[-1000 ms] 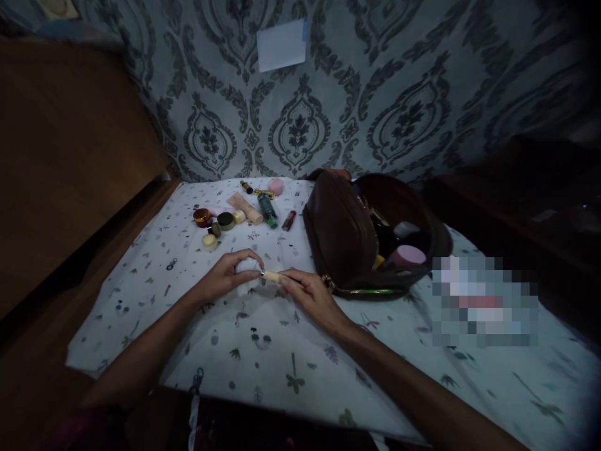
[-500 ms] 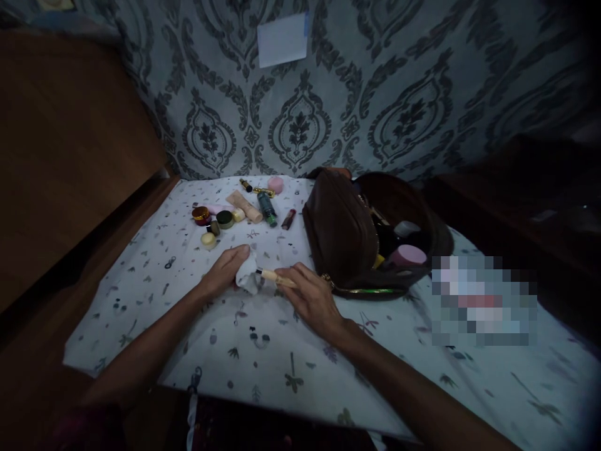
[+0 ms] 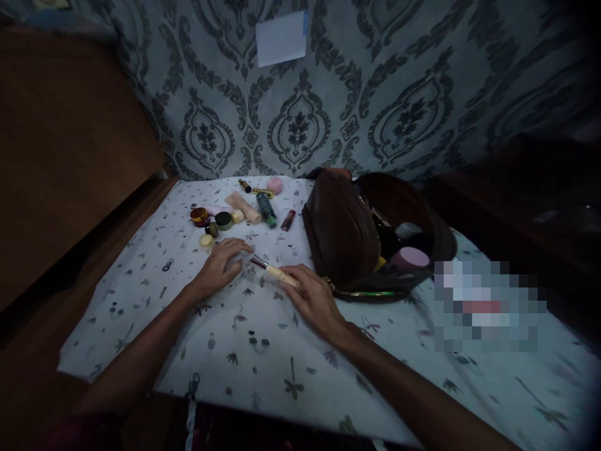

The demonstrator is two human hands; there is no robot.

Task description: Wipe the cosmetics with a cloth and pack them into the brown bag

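My right hand (image 3: pixel 313 299) is closed around the pale handle of a cosmetic brush (image 3: pixel 277 273). The brush's metal neck and tip point left, towards my other hand. My left hand (image 3: pixel 220 266) has its fingers curved round a thin, whitish, see-through piece (image 3: pixel 243 257) at the brush tip; its material is unclear. Beyond the left hand lie a small cream-coloured jar (image 3: pixel 206 240), a dark-lidded jar (image 3: pixel 223 220), a red jar with a gold rim (image 3: pixel 200 217), a beige tube (image 3: pixel 244 207), a green bottle (image 3: pixel 266 210) and a dark red lipstick-like tube (image 3: pixel 288 220).
An open brown bag (image 3: pixel 340 232) stands right of centre, a pink-lidded container (image 3: pixel 411 257) inside it. A patterned cloth (image 3: pixel 206 363) covers the table. A blurred-out item (image 3: pixel 486 307) lies at the right. Brown wooden furniture (image 3: pixel 70 156) borders the left side; a papered wall (image 3: pixel 295 125) rises behind.
My left hand has shifted left and its fingers have loosened and straightened. The crumpled white piece at the brush tip now looks thinner, and more of the brush's metal neck shows.
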